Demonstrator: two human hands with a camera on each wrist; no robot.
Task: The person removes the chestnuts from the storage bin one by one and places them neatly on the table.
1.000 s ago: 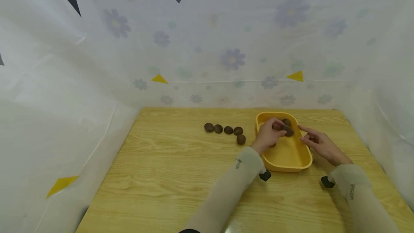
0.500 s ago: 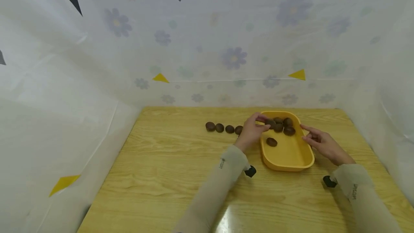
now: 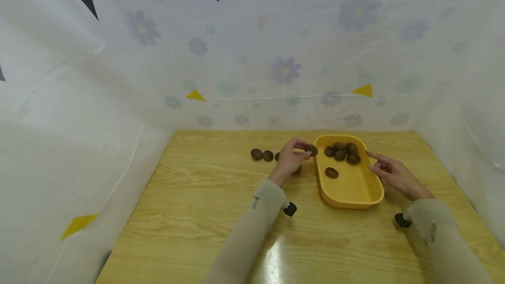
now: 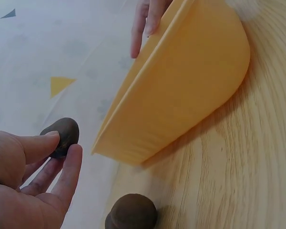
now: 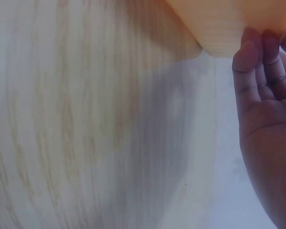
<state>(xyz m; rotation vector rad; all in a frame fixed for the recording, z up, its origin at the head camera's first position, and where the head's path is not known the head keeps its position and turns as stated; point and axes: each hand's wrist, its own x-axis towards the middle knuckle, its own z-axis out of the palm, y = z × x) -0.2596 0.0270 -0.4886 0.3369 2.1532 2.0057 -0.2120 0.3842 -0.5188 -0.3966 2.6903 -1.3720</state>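
Left hand (image 3: 289, 161): its thumb and fingers pinch one brown lump (image 3: 311, 150), held up just beside the left rim of the yellow tray (image 3: 347, 205).
Right hand (image 3: 396, 179): its finger and thumb hold the tray's right rim, and other fingers are bent against the outside wall.
Yellow tray: it sits on the table (image 3: 189, 214) near the far edge, over toward the far right corner. Five lumps make a bunch (image 3: 339, 155) at its far end. A lone lump (image 3: 332, 172) lies near its left wall.
Brown row (image 3: 256, 154): more lumps lie on the table left of the tray, near the far edge. The left hand hides some, so I can't count them all.
Step now: I think the left hand is carrying its lump between tray and row, and the right hand steadies the tray.
Next move: it seems to need a snug pinch, so the round lump can't slip, and care not to bump the rim.
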